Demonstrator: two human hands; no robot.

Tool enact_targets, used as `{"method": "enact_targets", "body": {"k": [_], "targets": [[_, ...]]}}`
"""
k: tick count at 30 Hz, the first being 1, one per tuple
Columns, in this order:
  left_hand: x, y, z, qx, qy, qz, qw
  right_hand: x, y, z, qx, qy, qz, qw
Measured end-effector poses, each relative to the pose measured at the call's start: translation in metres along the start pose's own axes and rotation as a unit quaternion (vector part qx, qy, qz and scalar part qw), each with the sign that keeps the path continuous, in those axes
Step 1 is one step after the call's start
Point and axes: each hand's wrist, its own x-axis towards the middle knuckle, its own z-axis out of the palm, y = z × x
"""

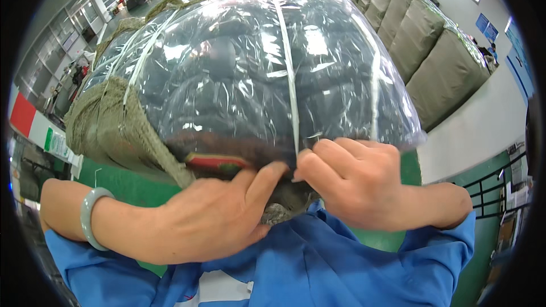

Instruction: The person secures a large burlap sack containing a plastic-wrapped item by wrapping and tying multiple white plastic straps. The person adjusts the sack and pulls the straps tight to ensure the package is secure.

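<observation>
A large bulging bale [222,68] of dark, padded-looking goods fills the space before me, covered in clear plastic film. White straps run over it, and the middle strap [286,55] comes down to my hands. My right hand [354,179] is curled tight on the near side, shut on that strap's lower end; its fingertips are hidden. Just left of it, my left hand [226,209] touches the bale's near face, fingers bent and thumb apart; its grip is hidden. Rough olive cloth [119,123] wraps the left end. A red label [217,161] shows under the film above my left hand.
Several tall olive-wrapped bales [443,68] stand in a row at the right, beside a white low wall [473,140]. A black metal rack [490,187] is at the lower right. Green floor [123,175] shows below the bale. Stacked goods lie further back.
</observation>
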Motion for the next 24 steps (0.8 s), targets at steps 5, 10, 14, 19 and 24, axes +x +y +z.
{"method": "enact_targets", "body": {"k": [5, 10, 14, 19, 24], "targets": [[0.015, -0.015, 0.0, 0.053, -0.166, -0.007, 0.985, -0.012, -0.011, 0.022, -0.07, -0.011, -0.048, 0.996], [0.043, -0.015, -0.007, 0.027, -0.243, -0.103, 0.964, -0.012, -0.009, 0.027, -0.083, -0.003, -0.057, 0.995], [0.045, -0.009, -0.017, 0.015, -0.243, -0.1, 0.965, -0.016, -0.006, 0.032, -0.095, 0.002, -0.063, 0.993], [0.009, -0.017, 0.019, 0.114, -0.058, 0.141, 0.982, -0.015, -0.004, 0.021, -0.031, -0.021, -0.077, 0.996], [0.005, 0.002, 0.053, 0.357, -0.055, 0.095, 0.928, -0.007, 0.01, 0.018, 0.034, -0.061, -0.068, 0.995]]}}
